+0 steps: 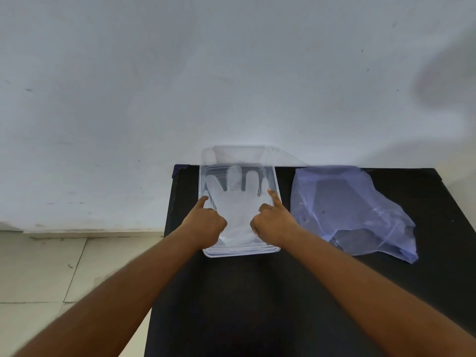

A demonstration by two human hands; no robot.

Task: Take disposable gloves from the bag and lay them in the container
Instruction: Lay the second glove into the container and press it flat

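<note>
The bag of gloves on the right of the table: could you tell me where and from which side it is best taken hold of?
Judging by its pose, grip the bag at its loose, crumpled near-right corner, coming in from the right with the right hand. The thin film bunches up there and pinches easily, whereas the far part lies flatter on the black table. Where its opening is cannot be told.

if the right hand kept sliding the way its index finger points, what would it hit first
The right hand points its index finger away, along the container right rim. Going on, it would likely meet the container's far right corner, then the raised lid against the wall; depth there is unclear.
</note>
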